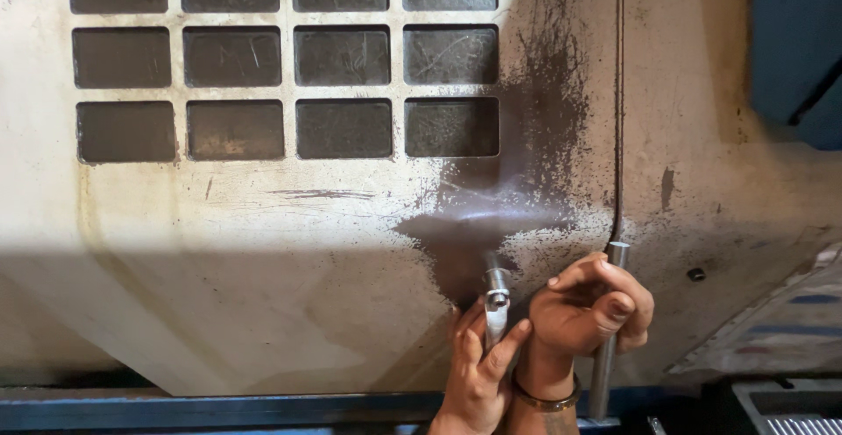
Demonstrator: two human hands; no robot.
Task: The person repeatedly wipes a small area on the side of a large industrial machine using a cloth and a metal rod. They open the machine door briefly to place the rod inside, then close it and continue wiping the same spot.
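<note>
The left hand (478, 360) pinches a small shiny metal nozzle (496, 299), perhaps an air-gun tip, while the right hand (589, 308) fists a smooth steel rod (607, 347) beside the grimy beige panel (263, 224).

Scuffed, matt beige painted metal panel (263, 216); dull grey steel rod (605, 356); shiny small metal nozzle (496, 299); glossy brass-coloured bangle (545, 398).

Workshop: grimy metal machine panel (263, 224) with square recesses (344, 128).

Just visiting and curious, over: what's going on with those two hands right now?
Left hand gripping small metal nozzle, spraying the pale panel. Right hand closed round steel rod. Dark wet patch spreading; nothing blocking.
</note>
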